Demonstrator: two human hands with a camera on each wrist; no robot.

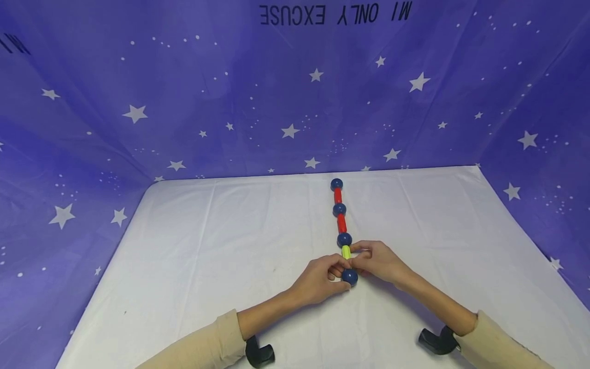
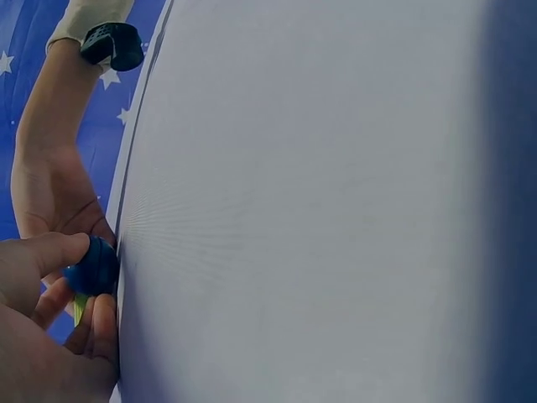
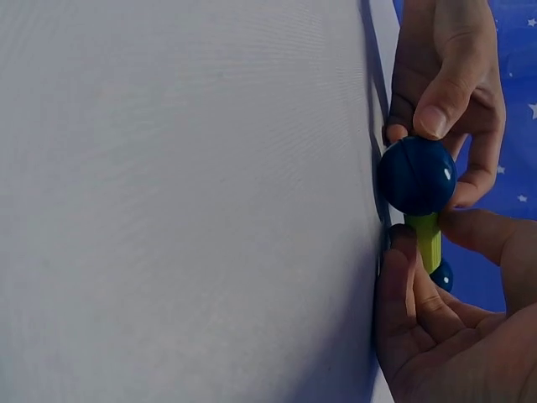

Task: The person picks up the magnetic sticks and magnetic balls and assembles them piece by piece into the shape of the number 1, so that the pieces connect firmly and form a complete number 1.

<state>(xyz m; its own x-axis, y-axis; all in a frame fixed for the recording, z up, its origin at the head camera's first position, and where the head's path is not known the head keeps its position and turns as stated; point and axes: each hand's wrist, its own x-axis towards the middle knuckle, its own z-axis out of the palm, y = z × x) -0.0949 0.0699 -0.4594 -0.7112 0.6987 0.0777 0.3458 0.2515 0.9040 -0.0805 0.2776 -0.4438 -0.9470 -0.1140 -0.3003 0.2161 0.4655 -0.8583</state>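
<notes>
A straight chain of dark blue balls and short rods lies on the white cloth, running away from me. Its nearest blue ball (image 1: 350, 277) is held by my left hand (image 1: 318, 279), thumb on the near side and fingers on the far side. Just beyond that ball, my right hand (image 1: 380, 262) pinches the yellow-green rod (image 3: 426, 239) between thumb and fingers. The rod joins the near ball to another blue ball (image 1: 344, 239). Farther on come a red rod (image 1: 341, 223), a blue ball (image 1: 339, 209), a second red rod (image 1: 338, 195) and the end ball (image 1: 337, 184).
A white cloth (image 1: 221, 246) covers the table. Blue-purple curtains with white stars (image 1: 258, 92) hang behind it and at both sides. Black curved wrist mounts (image 1: 259, 353) show under the beige sleeves (image 1: 203, 341).
</notes>
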